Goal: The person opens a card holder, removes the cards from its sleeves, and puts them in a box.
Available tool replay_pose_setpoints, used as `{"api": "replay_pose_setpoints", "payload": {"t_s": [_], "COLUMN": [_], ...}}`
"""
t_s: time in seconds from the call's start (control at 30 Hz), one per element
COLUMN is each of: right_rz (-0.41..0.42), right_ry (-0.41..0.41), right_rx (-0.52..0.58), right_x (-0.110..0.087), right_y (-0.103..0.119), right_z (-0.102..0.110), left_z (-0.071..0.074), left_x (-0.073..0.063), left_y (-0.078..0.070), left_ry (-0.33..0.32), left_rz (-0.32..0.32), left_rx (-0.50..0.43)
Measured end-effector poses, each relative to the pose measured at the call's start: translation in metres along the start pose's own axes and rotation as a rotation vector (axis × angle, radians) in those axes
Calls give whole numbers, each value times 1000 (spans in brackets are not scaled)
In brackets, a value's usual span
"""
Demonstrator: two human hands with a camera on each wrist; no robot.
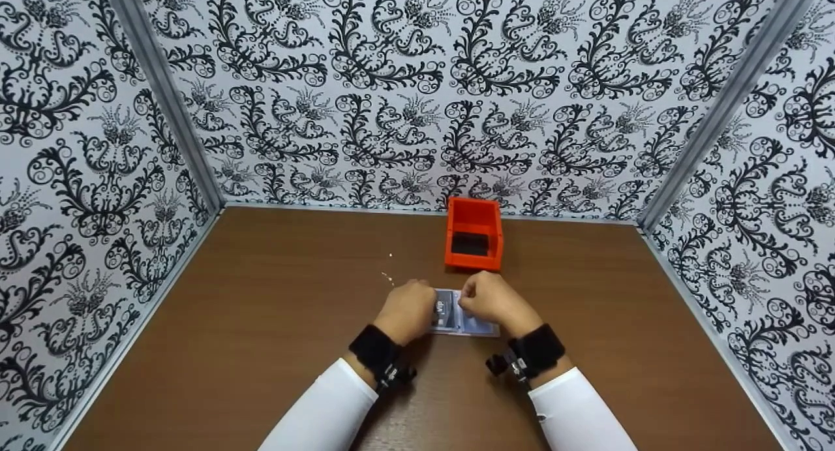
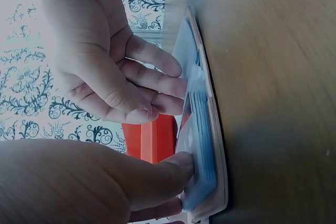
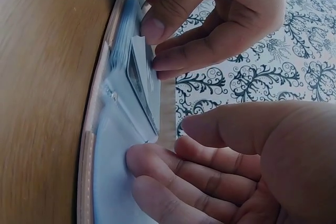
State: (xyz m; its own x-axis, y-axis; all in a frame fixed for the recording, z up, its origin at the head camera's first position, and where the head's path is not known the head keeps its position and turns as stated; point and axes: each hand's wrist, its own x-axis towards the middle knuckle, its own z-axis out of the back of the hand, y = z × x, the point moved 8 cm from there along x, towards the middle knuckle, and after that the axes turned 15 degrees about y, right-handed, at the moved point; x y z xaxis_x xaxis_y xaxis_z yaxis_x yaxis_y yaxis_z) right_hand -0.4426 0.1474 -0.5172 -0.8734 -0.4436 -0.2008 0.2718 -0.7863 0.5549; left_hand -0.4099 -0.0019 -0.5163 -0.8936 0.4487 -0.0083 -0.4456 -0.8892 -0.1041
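Note:
An open card holder (image 1: 481, 328) with a stack of clear plastic sleeves (image 2: 202, 145) lies on the table. On its left page shows a grey card (image 1: 445, 315) with "VIP" lettering. My left hand (image 1: 408, 311) pinches the left-side sleeves by the card, thumb against the stack in both wrist views. Over the right page is my right hand (image 1: 492, 299). The right wrist view shows its fingers (image 3: 152, 163) loosely bent, fingertips right at the lower corner of the tilted card, thumb held apart from them.
Just beyond the card holder stands an orange-red bin (image 1: 450, 260) with a dark flat thing (image 1: 470, 243) inside. Small pale specks (image 1: 389, 278) lie on the brown table (image 1: 293, 294) left of it. Patterned walls (image 1: 391, 111) enclose the back and sides.

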Motion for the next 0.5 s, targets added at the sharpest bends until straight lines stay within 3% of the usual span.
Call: {"api": "replay_pose_setpoints", "payload": {"t_s": [0.5], "right_rz": [-51], "right_ry": [6], "right_rx": [50], "right_x": [0], "right_y": [-6], "right_z": [-1], "left_z": [1], "left_x": [-1], "left_y": [0], "left_ry": [-8], "left_rz": [-34], "left_rx": [-6]}}
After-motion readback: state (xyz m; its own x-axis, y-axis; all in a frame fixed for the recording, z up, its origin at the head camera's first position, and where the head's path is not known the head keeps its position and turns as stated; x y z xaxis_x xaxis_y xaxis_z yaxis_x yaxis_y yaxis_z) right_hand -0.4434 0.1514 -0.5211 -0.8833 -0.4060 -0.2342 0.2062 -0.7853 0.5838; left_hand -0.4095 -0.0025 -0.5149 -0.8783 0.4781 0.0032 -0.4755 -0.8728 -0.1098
